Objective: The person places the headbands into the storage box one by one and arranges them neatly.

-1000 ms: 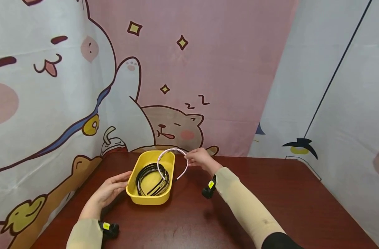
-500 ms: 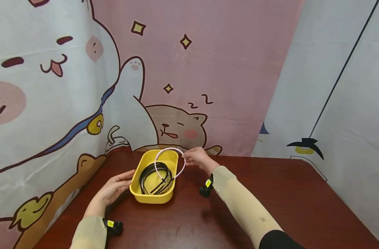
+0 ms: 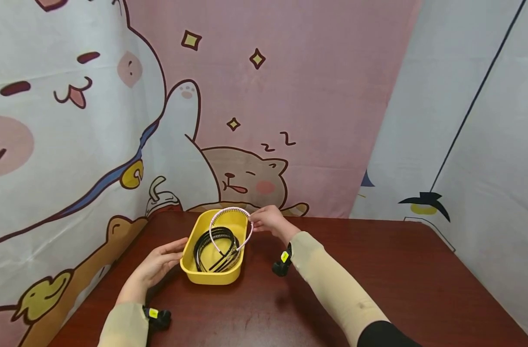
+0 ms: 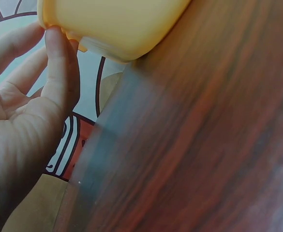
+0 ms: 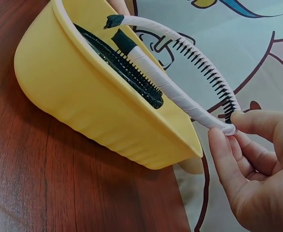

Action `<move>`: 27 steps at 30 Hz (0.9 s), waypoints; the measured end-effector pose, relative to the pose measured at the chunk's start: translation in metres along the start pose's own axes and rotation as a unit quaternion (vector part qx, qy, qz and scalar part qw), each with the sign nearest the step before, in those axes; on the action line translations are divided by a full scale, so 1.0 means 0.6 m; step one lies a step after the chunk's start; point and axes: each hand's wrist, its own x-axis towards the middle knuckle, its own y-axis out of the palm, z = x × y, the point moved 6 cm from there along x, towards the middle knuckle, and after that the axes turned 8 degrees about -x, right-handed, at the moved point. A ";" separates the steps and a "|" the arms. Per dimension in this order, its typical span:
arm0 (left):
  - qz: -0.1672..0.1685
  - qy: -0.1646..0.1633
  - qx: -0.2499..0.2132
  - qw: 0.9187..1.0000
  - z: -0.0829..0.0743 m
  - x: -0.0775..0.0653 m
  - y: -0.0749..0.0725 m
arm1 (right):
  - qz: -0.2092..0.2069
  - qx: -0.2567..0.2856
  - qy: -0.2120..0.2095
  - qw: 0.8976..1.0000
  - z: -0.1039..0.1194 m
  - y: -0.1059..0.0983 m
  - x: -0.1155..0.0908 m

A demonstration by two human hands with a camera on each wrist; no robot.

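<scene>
A pale pink headband (image 3: 231, 210) with black comb teeth is pinched at its curved top by my right hand (image 3: 270, 220), between thumb and fingers. Its two dark-tipped ends (image 5: 126, 42) point into the yellow plastic bin (image 3: 212, 278), above several black headbands (image 3: 199, 248) lying inside. My left hand (image 3: 157, 264) touches the bin's left side near the rim with its fingertips. From the left wrist, the thumb and forefinger (image 4: 56, 46) lie against the outside of that rim, and no finger shows inside the bin.
The bin stands on a dark red-brown table (image 3: 355, 260), toward its back left. A cartoon-printed cloth (image 3: 316, 120) hangs behind and beside the table. Each wrist carries a small black camera (image 3: 282, 263).
My right hand has moved left and brought the pink headband from the bin's right edge to over its inside. The left hand stays at the bin's side.
</scene>
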 end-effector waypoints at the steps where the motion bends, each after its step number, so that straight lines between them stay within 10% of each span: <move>1: 0.003 0.001 -0.001 1.000 0.000 0.000 0.001 | 0.000 0.001 0.001 1.000 0.001 0.001 -0.001; 27: 0.016 0.007 -0.014 1.000 -0.001 -0.003 0.004 | 0.013 -0.010 -0.002 1.000 0.013 0.053 -0.008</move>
